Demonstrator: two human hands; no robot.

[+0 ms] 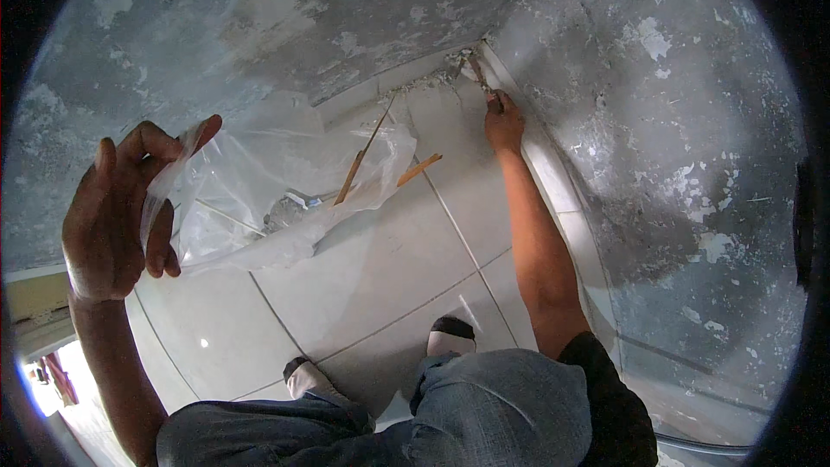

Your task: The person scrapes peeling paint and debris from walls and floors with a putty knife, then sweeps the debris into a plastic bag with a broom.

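Observation:
My left hand (108, 225) is raised at the left, its fingers closed on the rim of a clear plastic bag (220, 207). The bag spreads out to the right over the floor, with some grey debris and a small blue-and-white scrap (303, 201) inside. A thin wooden strip (350, 177) sticks up out of its mouth, and a short orange-brown wood piece (419, 170) lies at its right edge. Far off in the corner, my right hand (504, 124) grips a small, narrow scraper-like tool (479, 75). Its tip is down among pale crumbs, so the exact kind is unclear.
Pale crumbly debris (424, 84) lies along the foot of the back wall. Peeling grey walls (657, 121) meet at the corner, edged by a white tile skirting (553, 177). White floor tiles (380, 268) reach to my feet. A cable (705, 447) runs at the lower right.

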